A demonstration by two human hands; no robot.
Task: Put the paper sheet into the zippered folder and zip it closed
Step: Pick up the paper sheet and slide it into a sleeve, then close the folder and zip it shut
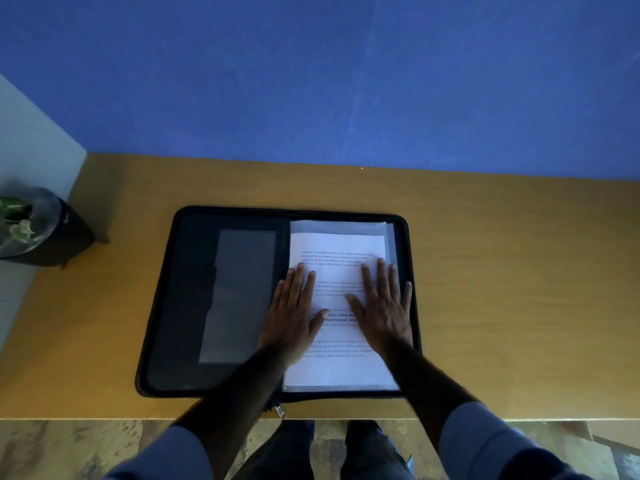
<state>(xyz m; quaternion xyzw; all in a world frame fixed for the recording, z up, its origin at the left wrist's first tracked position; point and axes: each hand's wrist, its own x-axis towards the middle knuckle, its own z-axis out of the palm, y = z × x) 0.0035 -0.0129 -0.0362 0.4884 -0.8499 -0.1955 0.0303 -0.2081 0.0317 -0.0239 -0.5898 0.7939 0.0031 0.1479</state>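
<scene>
Beneath both flat, open palms, the paper sheet lies on the right half of the unzipped zippered folder. Left hand and right hand press it, fingers spread, gripping nothing; the zipper pull hangs nearer the wrists.

— What's the surface here?

— A tan wooden table, its far edge against a blue wall and its near edge toward the person.

— And what lies directly on it?

— A black zippered folder, spread open flat near the near edge, both halves resting on the wood. Its zipper pull sits at the front edge. The wood on both sides shows bare.
</scene>
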